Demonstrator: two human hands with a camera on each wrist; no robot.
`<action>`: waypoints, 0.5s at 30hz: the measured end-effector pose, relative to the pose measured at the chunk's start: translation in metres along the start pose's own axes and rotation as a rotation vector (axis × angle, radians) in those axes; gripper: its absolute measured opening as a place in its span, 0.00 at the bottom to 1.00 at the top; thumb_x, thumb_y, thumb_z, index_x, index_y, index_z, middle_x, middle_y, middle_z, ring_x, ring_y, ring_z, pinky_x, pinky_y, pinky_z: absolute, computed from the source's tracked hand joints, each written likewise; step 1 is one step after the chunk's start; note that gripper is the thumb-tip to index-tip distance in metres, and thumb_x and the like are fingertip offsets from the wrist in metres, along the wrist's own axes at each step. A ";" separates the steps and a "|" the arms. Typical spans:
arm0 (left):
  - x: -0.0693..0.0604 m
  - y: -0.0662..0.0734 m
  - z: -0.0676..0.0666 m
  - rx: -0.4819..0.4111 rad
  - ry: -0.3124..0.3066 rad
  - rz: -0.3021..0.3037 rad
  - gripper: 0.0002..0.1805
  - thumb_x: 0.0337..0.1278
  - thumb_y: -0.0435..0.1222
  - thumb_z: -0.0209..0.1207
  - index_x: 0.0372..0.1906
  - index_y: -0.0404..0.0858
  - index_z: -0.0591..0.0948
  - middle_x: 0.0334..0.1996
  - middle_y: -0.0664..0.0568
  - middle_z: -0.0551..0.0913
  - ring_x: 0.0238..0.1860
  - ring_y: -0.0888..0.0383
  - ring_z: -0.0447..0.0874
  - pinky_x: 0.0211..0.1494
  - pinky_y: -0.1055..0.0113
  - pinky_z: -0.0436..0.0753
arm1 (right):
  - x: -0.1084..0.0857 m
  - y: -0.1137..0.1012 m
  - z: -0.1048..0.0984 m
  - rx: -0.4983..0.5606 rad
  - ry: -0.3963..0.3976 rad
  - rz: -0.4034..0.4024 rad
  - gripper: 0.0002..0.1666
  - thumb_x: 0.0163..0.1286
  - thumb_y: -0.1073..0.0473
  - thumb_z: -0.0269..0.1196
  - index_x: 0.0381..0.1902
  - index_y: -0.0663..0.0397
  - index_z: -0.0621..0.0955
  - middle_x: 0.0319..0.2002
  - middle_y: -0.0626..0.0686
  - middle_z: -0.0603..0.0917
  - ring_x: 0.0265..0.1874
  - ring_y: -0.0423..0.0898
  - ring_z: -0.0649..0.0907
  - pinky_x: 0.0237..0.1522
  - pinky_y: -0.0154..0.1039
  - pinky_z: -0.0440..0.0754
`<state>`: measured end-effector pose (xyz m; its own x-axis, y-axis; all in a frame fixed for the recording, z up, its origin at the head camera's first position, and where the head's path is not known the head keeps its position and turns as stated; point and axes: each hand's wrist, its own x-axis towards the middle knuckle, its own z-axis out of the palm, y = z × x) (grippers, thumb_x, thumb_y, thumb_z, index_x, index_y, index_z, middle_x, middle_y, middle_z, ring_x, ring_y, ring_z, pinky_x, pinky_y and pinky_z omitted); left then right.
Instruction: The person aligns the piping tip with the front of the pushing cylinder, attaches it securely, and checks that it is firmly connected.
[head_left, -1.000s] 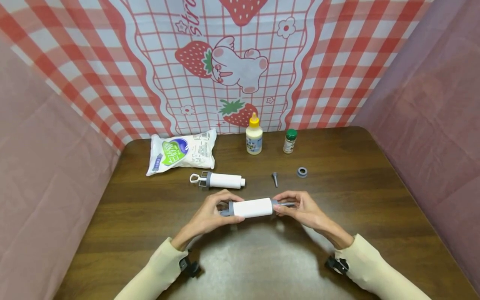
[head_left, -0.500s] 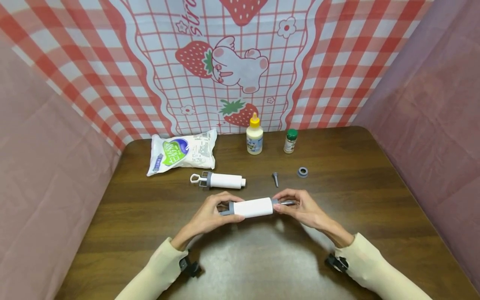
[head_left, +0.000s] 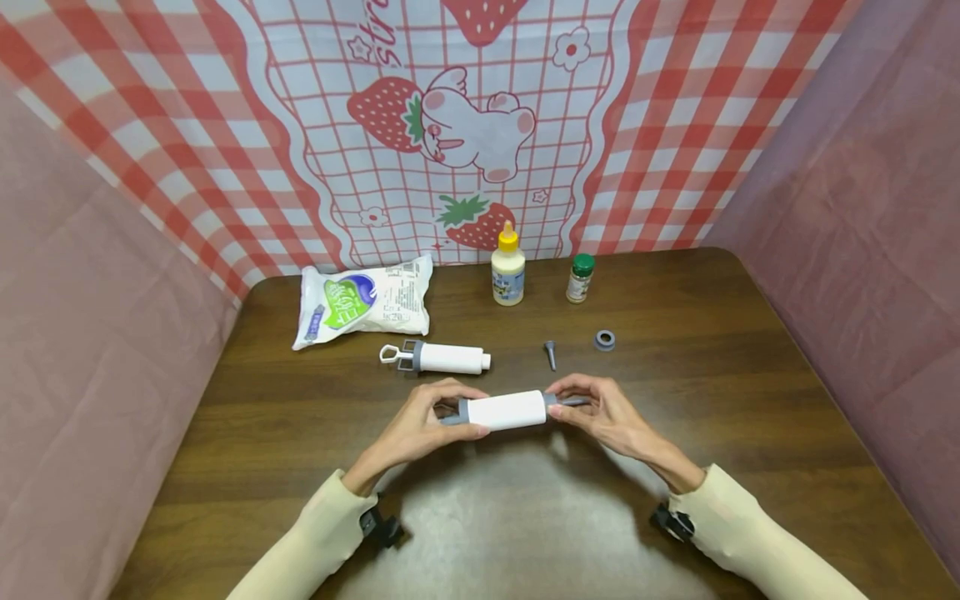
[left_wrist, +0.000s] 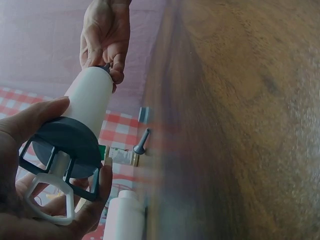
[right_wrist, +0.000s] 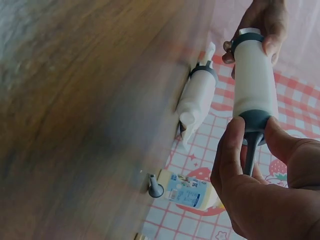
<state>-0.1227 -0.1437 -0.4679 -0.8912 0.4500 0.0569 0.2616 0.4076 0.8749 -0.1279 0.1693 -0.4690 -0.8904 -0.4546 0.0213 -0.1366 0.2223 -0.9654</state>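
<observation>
A white cylinder (head_left: 507,411) with grey ends is held nearly level above the table between both hands. The left hand (head_left: 420,425) grips its left end around the grey collar; in the left wrist view a white loop handle (left_wrist: 50,200) and grey frame grips stick out from the collar (left_wrist: 70,142). The right hand (head_left: 611,419) pinches the grey cap (right_wrist: 256,122) at the other end with thumb and fingers, and a thin grey nozzle (right_wrist: 251,152) points from that cap into the palm.
Behind the hands lie a second white cylinder (head_left: 452,358) with a loop handle, a small grey nozzle (head_left: 551,356) and a grey ring (head_left: 604,340). Farther back are a white packet (head_left: 365,302), a yellow-capped bottle (head_left: 507,271) and a green-capped jar (head_left: 580,279).
Both hands keep their hold on the cylinder with hardly any movement. The whole head view has shifted slightly.
</observation>
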 end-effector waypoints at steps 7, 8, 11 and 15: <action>-0.002 0.000 -0.003 -0.056 -0.012 -0.040 0.22 0.54 0.43 0.76 0.55 0.49 0.88 0.49 0.53 0.90 0.46 0.55 0.84 0.50 0.64 0.83 | 0.001 -0.003 -0.001 -0.016 0.014 -0.095 0.18 0.66 0.68 0.71 0.54 0.65 0.83 0.53 0.66 0.87 0.49 0.41 0.88 0.50 0.33 0.89; -0.002 0.000 -0.003 -0.067 -0.015 -0.044 0.22 0.54 0.43 0.76 0.55 0.49 0.88 0.49 0.53 0.90 0.46 0.55 0.84 0.50 0.64 0.83 | 0.001 -0.004 -0.001 -0.014 0.010 -0.102 0.19 0.66 0.68 0.71 0.54 0.65 0.83 0.53 0.66 0.87 0.49 0.42 0.88 0.50 0.34 0.89; -0.002 0.000 -0.005 -0.095 -0.030 -0.049 0.21 0.55 0.42 0.76 0.55 0.49 0.88 0.50 0.52 0.90 0.47 0.54 0.84 0.50 0.65 0.84 | 0.001 -0.003 -0.002 0.000 -0.020 -0.115 0.20 0.66 0.68 0.71 0.55 0.64 0.82 0.53 0.65 0.86 0.49 0.41 0.88 0.51 0.35 0.89; -0.002 -0.001 -0.006 -0.142 -0.064 -0.064 0.21 0.55 0.41 0.76 0.56 0.47 0.88 0.50 0.50 0.90 0.45 0.57 0.85 0.46 0.68 0.85 | 0.000 0.000 -0.001 0.020 -0.043 -0.142 0.20 0.66 0.70 0.71 0.56 0.65 0.82 0.53 0.66 0.86 0.49 0.40 0.88 0.52 0.35 0.89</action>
<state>-0.1230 -0.1499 -0.4664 -0.8779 0.4781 -0.0279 0.1459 0.3224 0.9353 -0.1282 0.1706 -0.4682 -0.8433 -0.5169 0.1473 -0.2510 0.1363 -0.9583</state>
